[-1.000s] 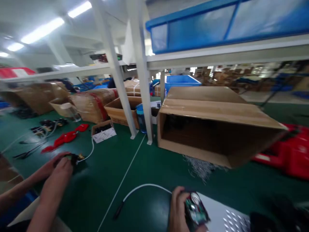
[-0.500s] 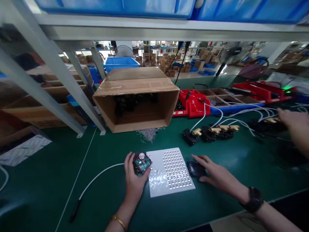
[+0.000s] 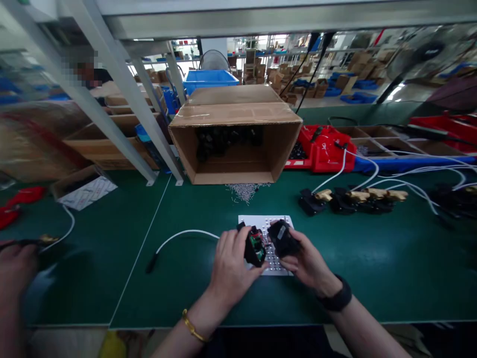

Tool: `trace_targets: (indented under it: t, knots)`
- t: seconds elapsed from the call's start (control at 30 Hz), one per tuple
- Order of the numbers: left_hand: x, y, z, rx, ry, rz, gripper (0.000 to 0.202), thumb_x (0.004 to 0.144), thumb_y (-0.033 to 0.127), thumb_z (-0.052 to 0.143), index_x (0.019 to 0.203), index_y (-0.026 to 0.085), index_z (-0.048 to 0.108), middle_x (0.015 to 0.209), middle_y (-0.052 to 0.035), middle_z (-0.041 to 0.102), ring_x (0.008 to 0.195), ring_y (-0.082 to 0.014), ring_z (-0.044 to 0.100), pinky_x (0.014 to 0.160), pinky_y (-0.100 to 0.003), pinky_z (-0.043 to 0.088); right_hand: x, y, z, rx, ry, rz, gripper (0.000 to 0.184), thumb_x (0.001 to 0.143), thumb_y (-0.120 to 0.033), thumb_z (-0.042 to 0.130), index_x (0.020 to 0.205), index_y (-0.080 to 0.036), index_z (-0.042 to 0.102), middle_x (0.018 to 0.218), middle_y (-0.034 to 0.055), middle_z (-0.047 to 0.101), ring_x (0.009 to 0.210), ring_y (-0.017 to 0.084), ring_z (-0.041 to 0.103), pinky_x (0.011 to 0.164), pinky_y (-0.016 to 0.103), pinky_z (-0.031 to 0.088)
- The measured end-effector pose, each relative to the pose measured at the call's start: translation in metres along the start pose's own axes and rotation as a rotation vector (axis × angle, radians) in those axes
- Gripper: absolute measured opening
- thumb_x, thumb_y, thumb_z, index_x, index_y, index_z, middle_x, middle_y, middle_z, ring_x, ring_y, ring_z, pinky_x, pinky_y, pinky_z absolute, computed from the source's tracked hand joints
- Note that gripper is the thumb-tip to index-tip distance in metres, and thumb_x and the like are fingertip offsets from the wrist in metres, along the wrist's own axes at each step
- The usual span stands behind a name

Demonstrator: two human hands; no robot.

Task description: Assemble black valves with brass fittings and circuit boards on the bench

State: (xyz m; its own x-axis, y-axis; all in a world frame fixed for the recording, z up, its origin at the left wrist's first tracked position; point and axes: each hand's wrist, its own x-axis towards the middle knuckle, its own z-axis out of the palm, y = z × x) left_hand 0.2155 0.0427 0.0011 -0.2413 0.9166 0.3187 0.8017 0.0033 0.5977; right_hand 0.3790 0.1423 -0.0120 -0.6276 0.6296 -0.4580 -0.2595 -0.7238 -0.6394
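Observation:
My left hand (image 3: 233,266) is closed around a black housing (image 3: 255,247), its open side showing a green circuit board and turned to the right. From that housing a white cable (image 3: 186,231) runs left to a black plug (image 3: 151,263) on the table. My right hand (image 3: 311,258) grips a black cover (image 3: 283,239), tilted and held just right of the housing, with a small gap between the two. Behind and below both parts lies a white sheet (image 3: 278,271) bearing rows of small shiny round pieces, partly hidden by my hands.
A cardboard box (image 3: 238,177) of black parts opens toward me, with small pins (image 3: 244,192) spilled before it. Black units with brass fittings (image 3: 357,197) stand right. Red bins (image 3: 331,149) are behind. Another person's hand (image 3: 17,266) holds a cabled part at far left.
My right hand has lifted the black cover off the table and brought it left beside the housing. My left hand has raised and turned the housing. The view has shifted left.

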Motion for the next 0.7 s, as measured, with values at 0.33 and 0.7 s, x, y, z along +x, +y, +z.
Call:
trace_targets:
  t: [0.33,0.7]
  knots:
    - [-0.003,0.009,0.002,0.078,-0.105,-0.049,0.065,0.065,0.034,0.072,0.121,0.019,0.042,0.101,-0.0081,0.055,0.093,-0.0266,0.050,0.082,-0.044,0.045,-0.003,0.002,0.022,-0.995,-0.292,-0.515,0.033,0.091,-0.038,0.041,0.121,-0.024,0.041,0.120,0.0059,0.048,0.113,0.022,0.043,0.097,0.036,0.035]
    - [-0.006,-0.024,0.029,-0.357,0.088,-0.169,0.067,0.058,0.018,0.074,0.116,0.024,0.042,0.110,-0.0059,0.052,0.102,-0.0245,0.049,0.089,-0.039,0.041,0.015,0.013,0.033,-1.131,-0.142,-0.469,0.058,0.080,-0.041,0.055,0.129,-0.016,0.037,0.120,0.0134,0.052,0.107,0.028,0.050,0.090,0.043,0.040]
